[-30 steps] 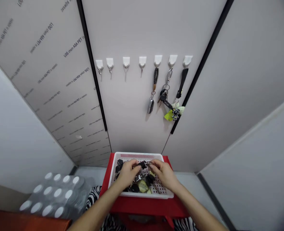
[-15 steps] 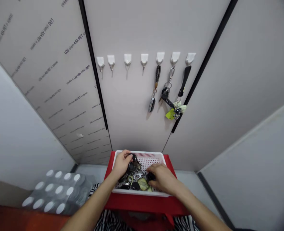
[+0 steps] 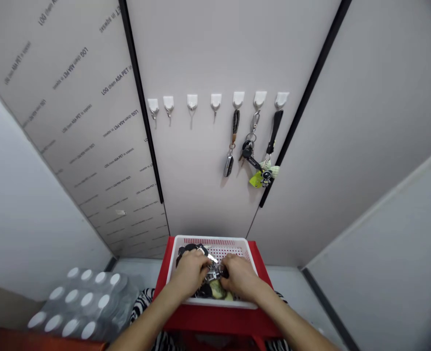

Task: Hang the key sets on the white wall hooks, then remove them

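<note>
A white perforated basket (image 3: pixel 215 240) sits on a red stool (image 3: pixel 221 314) and holds a tangle of keys and keyrings (image 3: pixel 212 285). My left hand (image 3: pixel 189 273) and my right hand (image 3: pixel 237 275) are both inside it, fingers curled into the pile, meeting over a metal clip at the middle. A silver key sticks up just beyond my left fingers. What each hand grips is hidden. On the wall above, a row of white hooks (image 3: pixel 191 101) runs across; the three right ones carry keyrings (image 3: pixel 254 151).
A shrink-wrapped pack of white-capped bottles (image 3: pixel 78 307) stands at the lower left beside a brown box edge. Zebra-striped fabric (image 3: pixel 142 300) lies under the stool. Grey wall panels with black seams rise behind.
My left hand has come back from the basket's far left corner to the middle, meeting my right hand over the pile. The camera has tilted slightly.
</note>
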{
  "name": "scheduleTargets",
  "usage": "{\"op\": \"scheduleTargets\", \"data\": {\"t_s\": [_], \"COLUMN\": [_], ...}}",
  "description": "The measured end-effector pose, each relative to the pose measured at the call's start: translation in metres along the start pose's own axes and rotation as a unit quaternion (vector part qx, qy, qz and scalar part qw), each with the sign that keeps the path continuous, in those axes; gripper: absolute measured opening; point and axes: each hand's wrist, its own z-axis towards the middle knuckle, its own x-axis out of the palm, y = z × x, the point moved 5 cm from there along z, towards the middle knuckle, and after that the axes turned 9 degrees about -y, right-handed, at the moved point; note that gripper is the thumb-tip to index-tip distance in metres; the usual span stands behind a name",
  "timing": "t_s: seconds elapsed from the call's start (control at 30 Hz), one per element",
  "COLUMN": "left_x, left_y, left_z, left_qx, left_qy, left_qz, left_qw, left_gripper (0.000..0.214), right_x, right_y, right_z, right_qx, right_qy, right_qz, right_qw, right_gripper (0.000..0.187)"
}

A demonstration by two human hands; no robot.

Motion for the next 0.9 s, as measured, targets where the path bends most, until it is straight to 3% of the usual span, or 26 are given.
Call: {"op": "scheduleTargets", "data": {"t_s": [0.1, 0.23, 0.43, 0.53, 0.67, 0.77, 0.9], "left_x": [0.006, 0.007, 0.012, 0.018, 0.02, 0.011, 0.001], "left_y": [-0.001, -0.005, -0.002, 0.002, 0.007, 0.006, 0.001], "left_z": [-0.004, -0.002, 0.005, 0.009, 0.015, 0.02, 0.024], "left_qx": [0.003, -0.002, -0.075, -0.113, -0.22, -0.268, -0.277], "left_qy": [0.032, 0.031, 0.004, -0.009, -0.053, -0.12, -0.178], "left_qz": [0.026, 0.022, -0.129, -0.27, -0.434, -0.48, -0.502], "left_qw": [0.999, 0.999, 0.989, 0.956, 0.872, 0.826, 0.799], "left_gripper": [0.012, 0.012, 0.027, 0.026, 0.021, 0.015, 0.008], "right_x": [-0.004, -0.015, -0.023, -0.024, -0.024, -0.02, -0.013], "right_y": [-0.002, -0.006, -0.005, -0.004, 0.0, 0.003, 0.003], "right_z": [0.0, 0.001, 0.003, 0.003, 0.003, 0.002, 0.002], "right_qx": [0.01, 0.028, 0.063, 0.079, 0.088, 0.098, 0.122], "right_qy": [-0.015, -0.055, -0.063, -0.06, -0.052, -0.033, -0.018], "right_qz": [0.049, 0.184, 0.416, 0.488, 0.537, 0.567, 0.577], "right_qw": [0.999, 0.981, 0.905, 0.867, 0.838, 0.817, 0.807], "right_gripper": [0.011, 0.007, 0.009, 0.012, 0.009, 0.01, 0.022]}}
